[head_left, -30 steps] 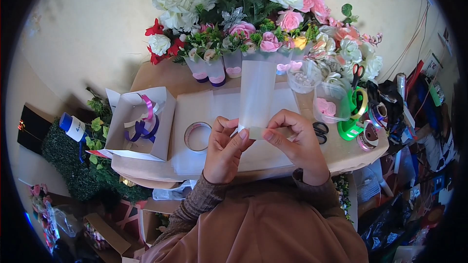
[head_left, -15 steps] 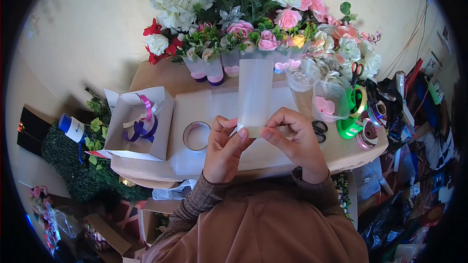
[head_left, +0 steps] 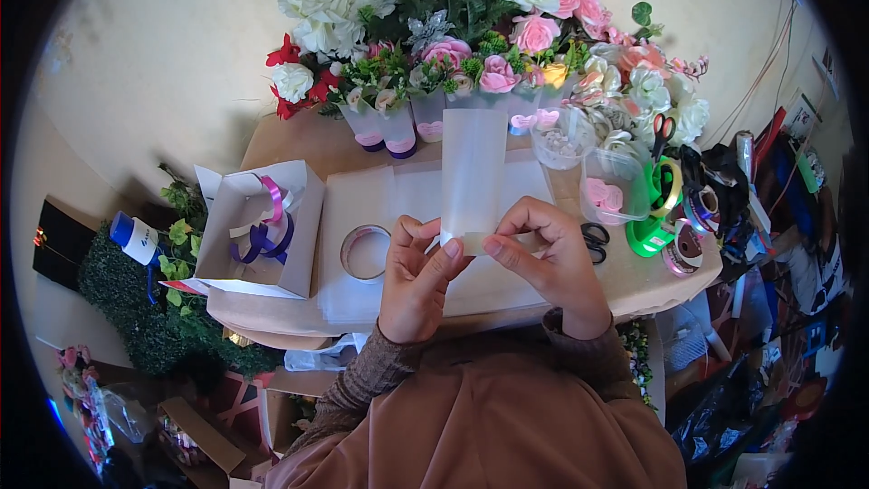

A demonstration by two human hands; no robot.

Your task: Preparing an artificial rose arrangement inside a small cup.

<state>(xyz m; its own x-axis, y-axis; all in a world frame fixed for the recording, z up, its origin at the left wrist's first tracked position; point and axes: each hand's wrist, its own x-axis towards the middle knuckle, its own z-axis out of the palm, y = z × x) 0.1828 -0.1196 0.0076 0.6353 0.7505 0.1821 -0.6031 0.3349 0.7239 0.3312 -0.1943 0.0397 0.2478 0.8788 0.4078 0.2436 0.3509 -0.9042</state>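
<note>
A tall translucent sheet rolled into a tube stands upright in front of me, above the table. My left hand is closed on its lower left side, the thumb pressed at the bottom edge. A short pale strip, apparently clear tape, crosses the tube's lower end. My right hand pinches the right end of this strip between thumb and fingers. Whether the right fingers also touch the tube is hidden. A tape roll lies flat just left of my left hand, on translucent sheets.
A white open box with purple ribbon stands at left. Small flower pots and artificial flowers line the back. Right of my hands are black scissors, clear tubs, a green tape dispenser and ribbon spools.
My right thumb and fingertips have shifted very slightly at the strip. The tube and my left hand look nearly unmoved.
</note>
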